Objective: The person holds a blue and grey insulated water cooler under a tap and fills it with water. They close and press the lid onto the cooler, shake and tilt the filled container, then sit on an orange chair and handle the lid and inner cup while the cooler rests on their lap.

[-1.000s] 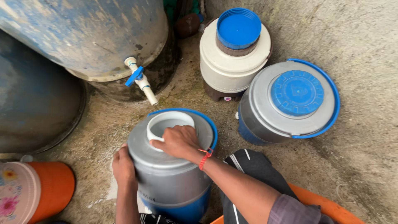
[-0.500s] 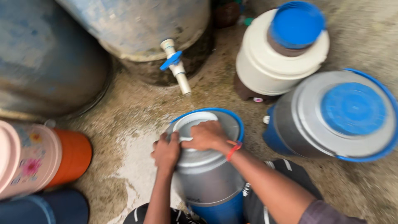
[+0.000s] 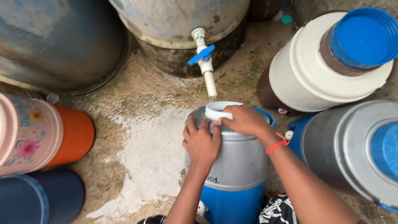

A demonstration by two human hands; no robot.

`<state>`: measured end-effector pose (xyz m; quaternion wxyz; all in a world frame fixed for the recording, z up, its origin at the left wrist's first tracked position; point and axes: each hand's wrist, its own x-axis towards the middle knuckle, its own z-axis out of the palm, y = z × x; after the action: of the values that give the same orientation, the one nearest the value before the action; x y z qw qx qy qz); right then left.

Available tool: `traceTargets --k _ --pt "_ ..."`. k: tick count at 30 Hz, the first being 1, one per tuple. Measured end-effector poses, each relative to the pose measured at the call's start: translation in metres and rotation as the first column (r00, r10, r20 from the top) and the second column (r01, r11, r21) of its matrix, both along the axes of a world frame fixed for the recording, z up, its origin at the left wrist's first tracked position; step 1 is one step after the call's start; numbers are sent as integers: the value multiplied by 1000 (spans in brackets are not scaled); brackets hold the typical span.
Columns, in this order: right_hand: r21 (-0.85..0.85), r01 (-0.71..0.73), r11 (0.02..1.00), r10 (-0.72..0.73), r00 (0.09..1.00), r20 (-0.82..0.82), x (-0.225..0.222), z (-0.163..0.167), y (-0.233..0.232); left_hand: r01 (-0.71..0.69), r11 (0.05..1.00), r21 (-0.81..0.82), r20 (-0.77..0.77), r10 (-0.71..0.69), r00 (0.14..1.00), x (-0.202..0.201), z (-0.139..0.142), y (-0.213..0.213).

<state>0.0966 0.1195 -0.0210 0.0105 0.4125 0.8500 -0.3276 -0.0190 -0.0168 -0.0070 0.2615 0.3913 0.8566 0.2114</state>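
A large blue-grey drum (image 3: 182,25) feeds a white tap (image 3: 205,66) above your grey-and-blue water cooler jug (image 3: 232,166) on the concrete floor (image 3: 145,137). Your left hand (image 3: 202,143) grasps its shoulder; your right hand (image 3: 244,120) grips its open white mouth (image 3: 217,110).

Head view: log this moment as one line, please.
left hand: gripping grey-and-blue jug side | right hand: on its white open mouth | tap spout: above mouth

Grey-and-blue insulated water jug (image 3: 236,166) stands upright on wet concrete, white open mouth directly under white tap spout, lid off, between cream jug and orange-pink jug.
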Motion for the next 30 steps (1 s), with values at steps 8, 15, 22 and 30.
traceTargets --k 8,15,22,30 --pt "-28 115 993 -119 959 -259 -14 10 -14 -70 997 -41 -2 70 998 -18 -2 2" --pt "146 173 974 -152 977 -146 -13 15 -14 -72 994 -82 -21 71 997 -25 -6 4" --pt "81 425 901 -433 876 214 -3 18 0 -142 984 -110 -64 136 989 -19 1 6" --pt "10 399 917 -393 898 196 2 8 4 -138 982 -131 -63 131 989 -17 18 10"
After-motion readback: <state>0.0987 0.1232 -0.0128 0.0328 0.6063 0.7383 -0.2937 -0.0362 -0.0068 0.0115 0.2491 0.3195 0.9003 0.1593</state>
